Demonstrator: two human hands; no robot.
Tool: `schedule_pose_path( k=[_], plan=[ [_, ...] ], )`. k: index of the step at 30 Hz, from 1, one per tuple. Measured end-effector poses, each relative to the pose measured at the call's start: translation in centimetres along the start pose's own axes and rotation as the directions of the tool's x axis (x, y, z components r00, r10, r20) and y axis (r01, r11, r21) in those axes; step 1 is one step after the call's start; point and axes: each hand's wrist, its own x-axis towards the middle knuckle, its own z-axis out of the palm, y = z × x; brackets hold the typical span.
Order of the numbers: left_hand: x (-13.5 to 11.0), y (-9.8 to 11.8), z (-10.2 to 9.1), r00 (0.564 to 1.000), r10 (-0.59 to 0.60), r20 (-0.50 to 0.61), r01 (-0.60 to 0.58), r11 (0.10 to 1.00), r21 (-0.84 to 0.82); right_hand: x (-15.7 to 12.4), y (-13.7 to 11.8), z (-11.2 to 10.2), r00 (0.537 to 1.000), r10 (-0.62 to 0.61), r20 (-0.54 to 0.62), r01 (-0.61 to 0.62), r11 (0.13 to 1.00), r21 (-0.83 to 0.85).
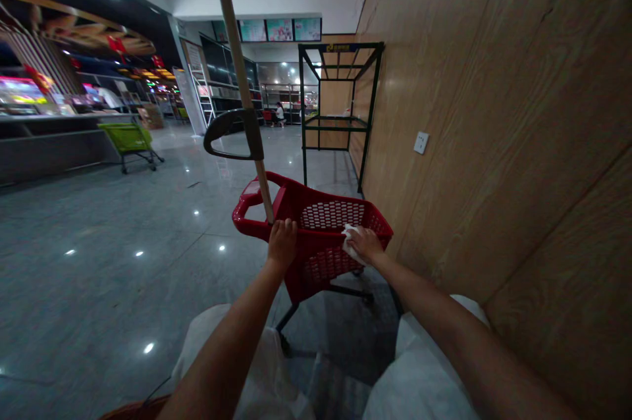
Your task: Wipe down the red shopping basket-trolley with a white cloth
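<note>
Here we are, scanning for lettering, and nothing we can read! The overhead display screens (280, 29) glow with colour, the yellow label on the dark metal rack's top bar (340, 47) blurs away, and the white standing sign (188, 101) is too small to make out.

**Cut off, blurred**
A wooden pole (230, 31) leaves the frame at twelve o'clock; shop displays (74, 94) at ten o'clock blur.
</note>
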Motion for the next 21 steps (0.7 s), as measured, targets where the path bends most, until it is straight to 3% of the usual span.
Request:
schedule_pose_path(
  k=[2, 6, 9, 12, 18, 21],
  plan=[
    [0.1, 0.4, 0.1, 1.0, -0.025, 0.0, 0.025, 0.999, 0.021, 1.2, -2.7, -0.1, 0.999, -0.038, 0.009, 0.038, 0.999, -0.003],
    [0.1, 0.6, 0.2, 0.999, -0.053, -0.007, 0.054, 0.998, 0.043, 4.8, -10.8, -0.1, 0.984, -0.175, -0.026, 0.177, 0.98, 0.091],
    [-0.1, 0.3, 0.0, 0.999, -0.043, 0.011, 0.042, 0.997, 0.064, 5.9, -13.9, -0.2, 0.988, -0.147, -0.051, 0.153, 0.979, 0.134],
    [-0.3, 0.0, -0.6, 0.998, 0.021, 0.065, -0.025, 0.998, 0.063, 4.9, -11.8, -0.2, 0.993, -0.115, -0.029, 0.118, 0.986, 0.118],
    [-0.1, 0.5, -1.1, 0.996, -0.009, 0.09, 0.006, 0.999, 0.033, 0.8, -1.7, -0.3, 0.999, 0.012, 0.035, -0.012, 1.0, 0.015],
    [0.0, 1.1, -0.7, 0.997, -0.047, 0.068, 0.046, 0.999, 0.019, 1.1, -1.1, -0.6, 0.999, -0.012, 0.049, 0.012, 1.0, 0.009]
  ],
)
